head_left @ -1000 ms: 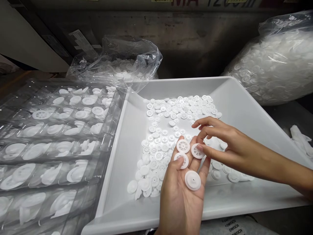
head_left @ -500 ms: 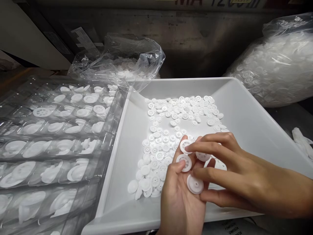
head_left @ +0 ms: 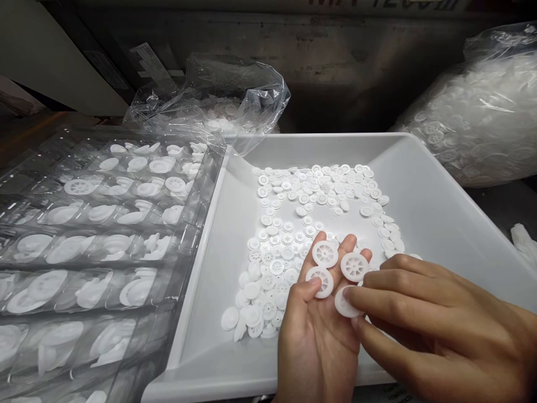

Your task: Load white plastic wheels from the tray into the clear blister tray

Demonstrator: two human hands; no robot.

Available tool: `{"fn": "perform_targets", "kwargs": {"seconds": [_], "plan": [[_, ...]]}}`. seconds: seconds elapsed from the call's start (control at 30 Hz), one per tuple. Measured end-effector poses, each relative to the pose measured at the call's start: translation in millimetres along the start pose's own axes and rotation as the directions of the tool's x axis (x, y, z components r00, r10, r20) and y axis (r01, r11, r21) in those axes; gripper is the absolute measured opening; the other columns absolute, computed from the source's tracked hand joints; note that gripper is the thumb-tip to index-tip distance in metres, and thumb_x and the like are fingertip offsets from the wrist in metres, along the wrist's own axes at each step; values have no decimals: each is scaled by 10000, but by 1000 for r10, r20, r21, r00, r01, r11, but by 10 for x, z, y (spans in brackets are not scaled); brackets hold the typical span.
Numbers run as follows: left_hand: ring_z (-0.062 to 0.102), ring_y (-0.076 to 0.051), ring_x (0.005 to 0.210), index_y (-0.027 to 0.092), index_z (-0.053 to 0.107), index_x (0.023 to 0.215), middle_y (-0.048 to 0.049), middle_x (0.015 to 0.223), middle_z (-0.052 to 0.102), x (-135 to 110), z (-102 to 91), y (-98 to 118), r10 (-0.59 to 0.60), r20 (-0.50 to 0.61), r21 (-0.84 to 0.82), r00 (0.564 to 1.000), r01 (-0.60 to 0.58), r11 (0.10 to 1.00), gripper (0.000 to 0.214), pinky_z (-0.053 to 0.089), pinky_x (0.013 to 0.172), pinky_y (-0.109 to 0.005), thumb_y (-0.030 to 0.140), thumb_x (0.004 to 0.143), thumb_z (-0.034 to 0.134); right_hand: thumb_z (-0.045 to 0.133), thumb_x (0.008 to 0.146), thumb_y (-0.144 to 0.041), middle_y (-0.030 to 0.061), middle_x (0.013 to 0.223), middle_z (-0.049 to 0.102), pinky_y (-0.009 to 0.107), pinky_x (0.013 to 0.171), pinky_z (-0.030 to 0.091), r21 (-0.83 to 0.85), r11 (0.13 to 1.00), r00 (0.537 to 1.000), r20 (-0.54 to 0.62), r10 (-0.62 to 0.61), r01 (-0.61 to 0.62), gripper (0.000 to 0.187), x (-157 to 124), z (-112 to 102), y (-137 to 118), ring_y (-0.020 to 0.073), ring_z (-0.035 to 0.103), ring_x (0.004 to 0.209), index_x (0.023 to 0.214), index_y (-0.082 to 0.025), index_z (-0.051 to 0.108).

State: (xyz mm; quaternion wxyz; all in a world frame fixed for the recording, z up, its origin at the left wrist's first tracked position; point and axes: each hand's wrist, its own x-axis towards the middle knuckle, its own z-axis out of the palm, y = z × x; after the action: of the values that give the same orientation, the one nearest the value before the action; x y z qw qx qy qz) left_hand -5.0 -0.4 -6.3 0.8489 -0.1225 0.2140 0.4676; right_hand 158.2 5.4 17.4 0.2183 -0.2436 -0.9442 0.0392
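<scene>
My left hand is palm up over the white bin, with three spoked white plastic gears lying on its fingers. Its thumb presses one of these, the gear nearest the thumb, against the fingers. My right hand comes in from the right and has a fourth white gear between thumb and fingertips, at the left palm. Below and behind my hands, many loose white gears cover the floor of the bin, most lying flat.
Left of the bin, a clear plastic tray has rows of compartments with white parts. An open clear bag of parts stands behind the bin's left corner. A full bag of white parts sits at the right, before a dark metal wall.
My right hand has drawn back to the right from the left fingers. The gear on the palm, earlier lying under the fingers, is now pinched and turned face down or tilted.
</scene>
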Motion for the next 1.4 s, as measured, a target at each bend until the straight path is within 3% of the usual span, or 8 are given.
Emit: {"fn": "perform_targets", "kwargs": {"seconds": [0.3, 0.4, 0.53, 0.63, 0.73, 1.07, 1.27, 1.4], "plan": [[657, -264, 1271, 119, 259, 1601, -188, 1417, 658, 14, -75, 11, 21, 32, -59, 999, -19, 998, 655, 466, 1130, -376, 262, 985, 430, 459, 972, -78, 69, 1098, 748, 416, 743, 506, 27, 998, 999, -3, -54, 54, 263, -34, 13, 54, 237, 667, 1013, 985, -149, 712], [721, -229, 1167, 111, 370, 1550, -190, 1346, 705, 9, -46, 13, 35, 49, -60, 998, -32, 998, 581, 568, 974, -310, 269, 995, 438, 569, 942, -68, 84, 1120, 708, 381, 823, 504, 86, 991, 989, -92, 113, -105, 192, 9, -40, 105, 210, 646, 1030, 1099, -122, 667], [732, -238, 1146, 112, 488, 1465, -176, 1298, 735, 1, 75, 8, 56, -77, -30, 995, -59, 998, 498, 596, 960, -361, 317, 1014, 433, 634, 994, -235, 44, 1206, 638, 272, 982, 481, 240, 865, 866, -141, 480, -440, 235, 58, -48, 184, 162, 582, 1175, 1227, -213, 646], [702, -259, 1203, 85, 507, 1445, -176, 1294, 736, 1, 156, -2, 47, -115, 3, 992, -47, 999, 503, 582, 1002, -382, 335, 1022, 403, 620, 1014, -390, -46, 1202, 654, 228, 939, 503, 426, 662, 742, 35, 670, -617, 182, 80, -11, 235, 128, 603, 1154, 1185, -354, 669], [695, -260, 1215, 98, 489, 1472, -159, 1287, 741, 11, 178, -16, 20, -98, 14, 995, -18, 1000, 525, 582, 1000, -378, 354, 1023, 392, 589, 1016, -476, -60, 1147, 687, 231, 827, 537, 527, 459, 632, 208, 747, -716, 178, 104, 26, 272, 132, 646, 1071, 1138, -381, 676], [688, -237, 1228, 124, 388, 1555, -151, 1272, 749, 20, 171, -22, -23, -66, 40, 998, 26, 999, 571, 571, 1013, -381, 356, 1033, 377, 700, 949, -347, 29, 997, 717, 265, 695, 537, 731, 118, 574, 413, 707, -672, 139, 157, 73, 331, 183, 672, 906, 1052, -255, 724], [687, -260, 1227, 159, 478, 1493, -134, 1299, 743, 0, 152, 11, -44, -116, 78, 992, 54, 995, 522, 573, 1007, -389, 388, 1034, 380, 770, 898, -308, -42, 880, 636, 165, 654, 530, 868, -28, 526, 325, 786, -496, 124, 118, 63, 420, 88, 623, 763, 979, -263, 688], [647, -284, 1282, 157, 512, 1471, -159, 1333, 719, -8, 102, 11, 41, -135, 82, 990, -31, 996, 523, 576, 1017, -409, 386, 1004, 450, 675, 907, -252, -22, 927, 556, 202, 749, 572, 920, -93, 482, 283, 830, -380, 40, 81, 10, 501, 102, 582, 829, 945, -245, 664]]}}
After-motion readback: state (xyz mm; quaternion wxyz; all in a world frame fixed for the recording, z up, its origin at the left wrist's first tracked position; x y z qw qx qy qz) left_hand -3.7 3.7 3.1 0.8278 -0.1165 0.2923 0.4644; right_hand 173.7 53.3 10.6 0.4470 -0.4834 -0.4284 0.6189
